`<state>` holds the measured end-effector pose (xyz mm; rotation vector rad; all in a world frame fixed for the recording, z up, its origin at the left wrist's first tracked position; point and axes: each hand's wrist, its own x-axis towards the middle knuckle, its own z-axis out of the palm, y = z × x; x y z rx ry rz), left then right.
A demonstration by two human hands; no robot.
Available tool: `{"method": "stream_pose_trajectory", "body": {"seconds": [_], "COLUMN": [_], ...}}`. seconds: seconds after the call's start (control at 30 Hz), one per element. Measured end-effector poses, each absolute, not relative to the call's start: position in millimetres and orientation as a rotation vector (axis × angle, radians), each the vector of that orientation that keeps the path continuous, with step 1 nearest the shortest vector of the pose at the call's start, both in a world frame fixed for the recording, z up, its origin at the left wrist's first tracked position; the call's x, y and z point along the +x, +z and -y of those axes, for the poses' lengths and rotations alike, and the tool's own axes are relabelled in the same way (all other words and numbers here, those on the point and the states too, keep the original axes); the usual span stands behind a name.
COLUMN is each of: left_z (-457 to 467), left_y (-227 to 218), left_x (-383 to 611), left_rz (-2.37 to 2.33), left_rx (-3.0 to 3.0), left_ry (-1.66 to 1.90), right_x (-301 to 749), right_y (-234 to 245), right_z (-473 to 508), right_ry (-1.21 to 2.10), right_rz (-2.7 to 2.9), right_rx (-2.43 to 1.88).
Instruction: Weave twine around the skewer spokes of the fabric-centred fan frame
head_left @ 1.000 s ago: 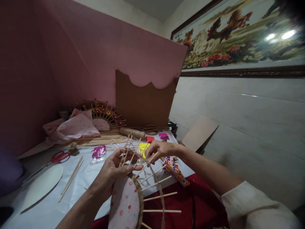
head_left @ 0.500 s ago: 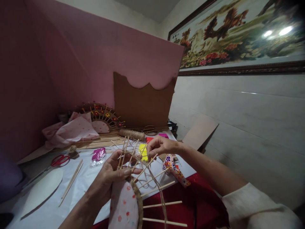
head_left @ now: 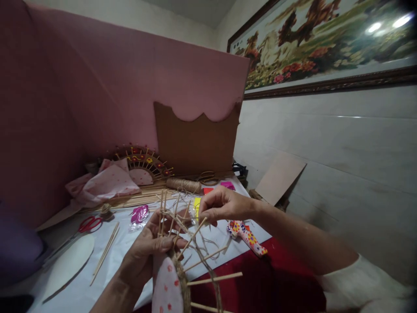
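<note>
A fan-shaped piece (head_left: 168,284) with flowered fabric, a twine-wrapped curved edge and thin wooden sticks spreading from it is in my left hand (head_left: 151,243). My left thumb and fingers close around it near the stick bases. Twine (head_left: 203,256) runs across the sticks in a loose arc. Beside the upper sticks is my right hand (head_left: 224,204), its thumb and forefinger pinched on the twine near one stick's tip. Loose strands hang below the pinch. A finished-looking fan (head_left: 143,158) with red and yellow decorations stands at the back.
Behind lie a twine spool (head_left: 184,185), a bundle of sticks (head_left: 130,198) and pink fabric (head_left: 107,182). Red-handled scissors (head_left: 90,224), loose sticks (head_left: 104,254) and a white oval piece (head_left: 70,265) are at left. A flowered fabric-covered object (head_left: 249,238) lies at right. Brown cardboard (head_left: 195,141) stands behind.
My right hand stays pinched and has shifted slightly relative to the sticks. The fan piece has tilted and moved a little left and down. The camera view has shifted slightly.
</note>
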<state>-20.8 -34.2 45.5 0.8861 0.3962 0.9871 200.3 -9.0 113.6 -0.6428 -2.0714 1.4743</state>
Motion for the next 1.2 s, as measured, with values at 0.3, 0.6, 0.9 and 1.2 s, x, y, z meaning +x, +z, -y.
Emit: {"method": "stream_pose_trajectory", "body": {"seconds": [0.3,0.6,0.9,1.2], "left_z": [31,36,36,35], "left_y": [40,49,51,49], "left_x": [-26,-18,-10,-7], "left_rz": [-0.289,-0.373,-0.470,-0.457], "left_rx": [0.870,0.887,0.913,0.949], "left_ry": [1.003,0.990,1.025,1.018], "right_x": [186,196,210,217], "right_y": [124,125,122,119], "right_z": [29,30,24,22], "right_ry": [1.342,1.327,1.298,1.191], "right_rz": [2.060,2.022,1.996,2.052], "right_rx": [-0.658,-0.696,-0.784,-0.875]}}
